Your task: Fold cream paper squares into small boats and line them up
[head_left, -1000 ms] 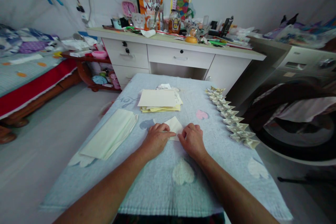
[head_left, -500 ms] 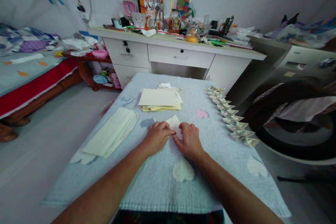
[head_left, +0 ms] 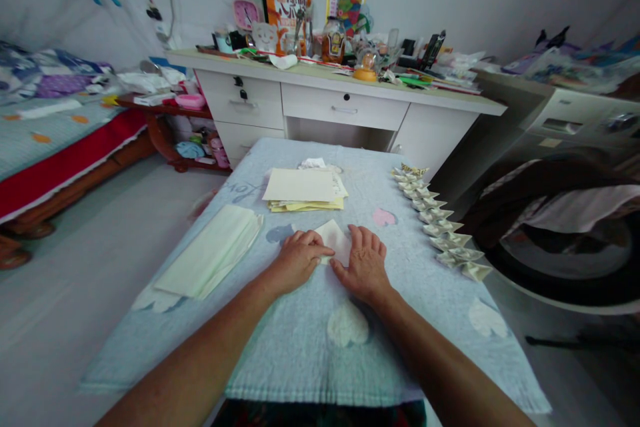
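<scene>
A small folded piece of cream paper (head_left: 334,236) lies on the cloth-covered table between my hands, its pointed top facing away from me. My left hand (head_left: 300,259) holds the paper's left side, fingers bent and pressed together over it. Flat beside the right edge, my right hand (head_left: 367,263) has its fingers stretched out, with the thumb near the paper's lower corner. Parts of the paper are hidden under the fingers. Just beyond sits a stack of cream and yellow paper sheets (head_left: 300,185). Long pale-green sheets (head_left: 207,253) lie to the left.
Along the table's right side runs a row of folded paper pieces (head_left: 443,227). A crumpled white scrap (head_left: 313,163) lies behind the stack. Past the table stands a white desk (head_left: 345,107) crowded with small items. A washing machine (head_left: 565,120) is on the right, a bed (head_left: 60,140) on the left.
My right hand has straightened its fingers and shifted slightly right, uncovering more of the paper. My left hand stays on the paper's left side.
</scene>
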The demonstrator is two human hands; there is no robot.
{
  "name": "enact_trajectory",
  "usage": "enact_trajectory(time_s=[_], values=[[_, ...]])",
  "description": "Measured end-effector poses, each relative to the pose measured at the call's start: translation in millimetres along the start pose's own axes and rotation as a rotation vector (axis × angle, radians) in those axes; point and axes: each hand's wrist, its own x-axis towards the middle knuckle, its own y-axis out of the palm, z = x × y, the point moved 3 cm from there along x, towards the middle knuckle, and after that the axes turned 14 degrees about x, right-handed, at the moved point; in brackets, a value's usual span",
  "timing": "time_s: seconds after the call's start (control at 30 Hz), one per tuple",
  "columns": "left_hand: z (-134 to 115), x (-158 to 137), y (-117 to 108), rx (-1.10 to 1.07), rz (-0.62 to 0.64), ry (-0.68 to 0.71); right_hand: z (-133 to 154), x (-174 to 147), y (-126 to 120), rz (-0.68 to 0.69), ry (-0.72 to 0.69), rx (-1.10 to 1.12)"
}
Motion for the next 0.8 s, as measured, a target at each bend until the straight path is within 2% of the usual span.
enact_trajectory(time_s=[0.27,0.6,0.7,0.8], values=[[-0.2,0.5,-1.3,-0.025,0.022,-0.026,-32.8,-0.2,-15.5,0.183,0.039,0.01],[-1.8,1.0,-4.1,-0.026,0.018,-0.031,-49.6,2.6,-31.5,0.343,-0.003,0.145],[-2.4,0.7,-5.8,-0.042,0.007,-0.019,-47.6,6.6,-31.7,0.33,-0.025,0.219],[-0.3,0.6,-7.0,-0.09,-0.033,-0.01,-41.7,8.9,-28.7,0.249,-0.042,0.211]])
